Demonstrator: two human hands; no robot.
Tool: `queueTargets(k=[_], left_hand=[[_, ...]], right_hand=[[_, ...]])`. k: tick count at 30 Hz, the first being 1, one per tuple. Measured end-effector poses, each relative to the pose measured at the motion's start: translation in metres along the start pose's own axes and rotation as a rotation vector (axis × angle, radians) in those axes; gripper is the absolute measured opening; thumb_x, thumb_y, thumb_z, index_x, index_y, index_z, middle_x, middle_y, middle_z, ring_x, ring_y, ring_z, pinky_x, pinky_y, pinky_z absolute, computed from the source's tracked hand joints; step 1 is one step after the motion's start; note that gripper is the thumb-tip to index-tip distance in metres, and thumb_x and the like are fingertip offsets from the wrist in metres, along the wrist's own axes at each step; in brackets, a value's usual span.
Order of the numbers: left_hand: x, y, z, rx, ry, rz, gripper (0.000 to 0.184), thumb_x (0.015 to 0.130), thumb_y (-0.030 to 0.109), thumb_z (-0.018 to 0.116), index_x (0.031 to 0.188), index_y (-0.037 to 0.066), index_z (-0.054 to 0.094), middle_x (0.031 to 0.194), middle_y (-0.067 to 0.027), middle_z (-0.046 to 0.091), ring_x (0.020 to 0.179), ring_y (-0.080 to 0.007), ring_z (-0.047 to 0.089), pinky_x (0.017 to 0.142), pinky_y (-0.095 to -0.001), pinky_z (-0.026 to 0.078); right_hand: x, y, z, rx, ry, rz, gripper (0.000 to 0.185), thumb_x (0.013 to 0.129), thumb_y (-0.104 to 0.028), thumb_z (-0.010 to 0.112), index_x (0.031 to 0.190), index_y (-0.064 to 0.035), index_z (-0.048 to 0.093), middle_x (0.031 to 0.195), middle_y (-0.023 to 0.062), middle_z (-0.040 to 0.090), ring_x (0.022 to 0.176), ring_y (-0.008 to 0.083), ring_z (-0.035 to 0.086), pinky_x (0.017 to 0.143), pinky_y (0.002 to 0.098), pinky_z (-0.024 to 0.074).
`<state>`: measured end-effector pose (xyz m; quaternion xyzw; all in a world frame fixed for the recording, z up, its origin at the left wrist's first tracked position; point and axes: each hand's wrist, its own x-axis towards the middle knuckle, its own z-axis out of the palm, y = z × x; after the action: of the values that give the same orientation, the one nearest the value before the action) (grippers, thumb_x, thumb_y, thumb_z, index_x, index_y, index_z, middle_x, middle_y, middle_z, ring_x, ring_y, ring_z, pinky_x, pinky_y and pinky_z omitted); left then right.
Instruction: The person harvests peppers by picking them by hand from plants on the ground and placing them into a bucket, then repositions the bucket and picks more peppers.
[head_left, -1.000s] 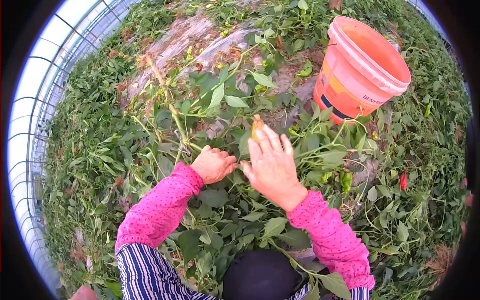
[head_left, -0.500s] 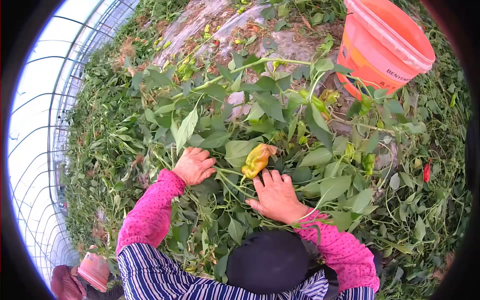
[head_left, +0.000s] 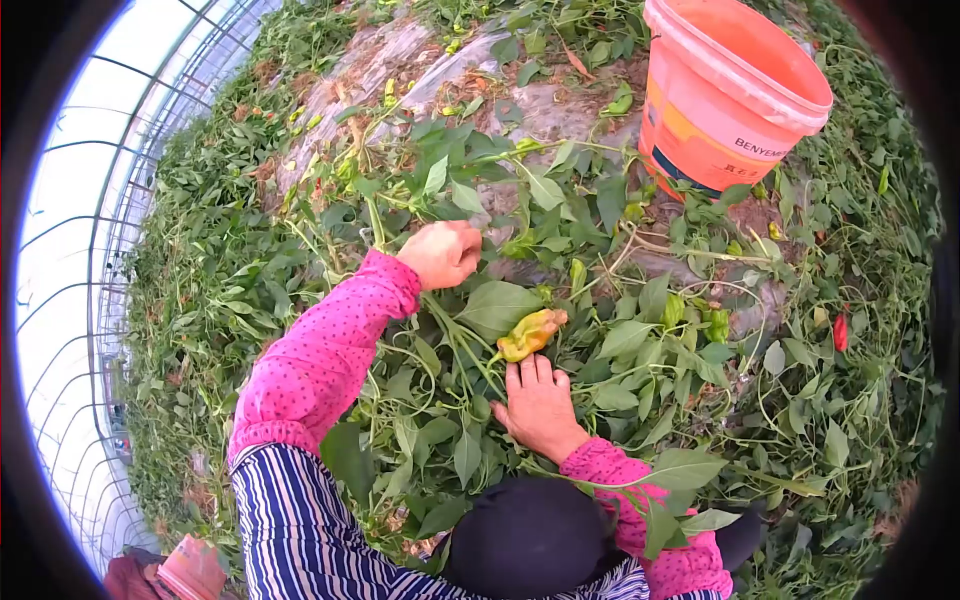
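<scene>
My left hand (head_left: pixel 440 254) is closed above the thick green stems of a pepper plant (head_left: pixel 495 308), its fingers curled inward among the leaves. What it grips, if anything, is hidden. My right hand (head_left: pixel 541 408) lies palm down on the foliage with its fingers stretched out. Its fingertips are at the lower edge of a yellow-orange bell pepper (head_left: pixel 530 336), which is wrinkled and brownish at the far end. That pepper hangs on a green stalk beside a broad leaf. Small green peppers (head_left: pixel 716 325) show among the leaves to the right.
An orange bucket (head_left: pixel 690 130) stands at the upper right. A red pepper (head_left: pixel 840 332) hangs at the far right. Plastic film (head_left: pixel 440 75) covers soil at the top. Greenhouse framing (head_left: pixel 90 220) curves along the left. Another person's sleeve (head_left: pixel 130 578) and a pink bucket (head_left: pixel 193 568) appear at lower left.
My left hand has moved up and to the right, and its fingers have curled. The long leafy branch above has shifted. My right hand stays beside the yellow-orange pepper.
</scene>
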<state>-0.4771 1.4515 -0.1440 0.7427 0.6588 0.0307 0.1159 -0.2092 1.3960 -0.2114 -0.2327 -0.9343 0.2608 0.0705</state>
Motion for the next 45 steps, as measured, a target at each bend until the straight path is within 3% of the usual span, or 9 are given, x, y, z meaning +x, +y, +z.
queueTargets(k=[6,8,10,16,20,26,34,36,45], left_hand=[[0.085,0.016,0.026,0.455,0.206,-0.381,0.019,0.072,0.017,0.061,0.085,0.003,0.059,0.091,-0.0144,0.060,0.080,-0.0315,0.060,0.067,-0.0386,0.049],[0.106,-0.015,0.063,0.329,0.093,-0.486,0.019,0.073,0.017,0.063,0.084,0.002,0.061,0.086,-0.0138,0.063,0.074,-0.0268,0.062,0.066,-0.0358,0.050],[0.124,-0.071,0.130,-0.557,-0.153,-0.862,0.017,0.077,0.017,0.064,0.083,0.002,0.062,0.073,-0.0098,0.063,0.068,-0.0202,0.061,0.063,-0.0302,0.048],[0.084,-0.027,0.057,-1.039,-0.067,-0.662,0.010,0.081,0.012,0.062,0.082,0.002,0.062,0.068,-0.0044,0.061,0.061,-0.0124,0.055,0.054,-0.0252,0.042],[0.037,-0.021,0.026,-1.398,0.093,-0.520,0.005,0.081,0.005,0.060,0.085,0.002,0.062,0.075,-0.0045,0.063,0.057,-0.0098,0.051,0.051,-0.0251,0.040],[-0.001,-0.003,0.019,-1.715,0.303,-0.510,0.025,0.078,-0.007,0.055,0.102,0.002,0.056,0.084,-0.0061,0.062,0.054,-0.0102,0.049,0.050,-0.0226,0.037],[-0.011,-0.014,0.037,-1.627,0.200,-0.116,0.030,0.078,0.009,0.061,0.106,0.001,0.057,0.100,-0.0030,0.057,0.086,-0.0116,0.056,0.075,-0.0251,0.046],[-0.017,-0.014,0.041,-1.602,0.164,-0.246,0.051,0.073,0.035,0.073,0.106,0.003,0.052,0.095,-0.0044,0.061,0.089,-0.0148,0.059,0.082,-0.0293,0.047],[-0.008,0.003,0.070,-1.106,0.227,-0.225,0.037,0.077,-0.011,0.048,0.111,0.005,0.051,0.093,-0.0004,0.055,0.087,-0.0103,0.052,0.080,-0.0259,0.042]], right_hand=[[0.002,0.001,0.003,0.011,-0.001,0.031,0.067,0.078,-0.046,0.057,0.125,0.0004,0.045,0.125,0.0167,0.043,0.117,0.0285,0.038,0.087,0.0431,0.0330],[0.002,0.001,0.003,-0.010,-0.015,0.040,0.069,0.077,-0.046,0.057,0.126,0.0002,0.043,0.125,0.0165,0.042,0.117,0.0281,0.037,0.087,0.0427,0.0330],[0.000,0.004,0.001,-0.027,-0.021,0.053,0.070,0.077,-0.046,0.057,0.128,-0.0001,0.042,0.125,0.0149,0.043,0.116,0.0268,0.038,0.087,0.0425,0.0330],[0.010,0.030,-0.011,0.383,0.001,0.159,0.064,0.079,-0.050,0.054,0.126,-0.0064,0.045,0.123,0.0107,0.046,0.113,0.0257,0.041,0.089,0.0424,0.0333],[0.022,0.056,-0.015,1.053,0.233,0.410,0.034,0.083,-0.031,0.062,0.096,0.0008,0.058,0.085,0.0115,0.062,0.077,0.0204,0.058,0.070,0.0319,0.0452],[0.077,0.077,-0.052,0.668,0.616,0.292,0.018,0.083,-0.015,0.058,0.091,0.0006,0.054,0.090,0.0153,0.056,0.083,0.0285,0.055,0.074,0.0381,0.0440],[0.152,0.060,-0.061,0.111,0.121,-0.176,0.046,0.075,-0.026,0.062,0.119,-0.0180,0.052,0.132,0.0091,0.040,0.128,0.0326,0.030,0.092,0.0484,0.0355],[0.162,0.070,-0.044,0.118,0.124,-0.205,0.045,0.077,-0.029,0.060,0.120,-0.0188,0.051,0.135,0.0079,0.040,0.130,0.0305,0.030,0.095,0.0483,0.0338],[0.132,0.058,-0.094,-0.361,-0.109,-0.264,0.022,0.074,-0.014,0.057,0.095,-0.0068,0.060,0.112,0.0073,0.053,0.114,0.0251,0.045,0.086,0.0459,0.0410]])
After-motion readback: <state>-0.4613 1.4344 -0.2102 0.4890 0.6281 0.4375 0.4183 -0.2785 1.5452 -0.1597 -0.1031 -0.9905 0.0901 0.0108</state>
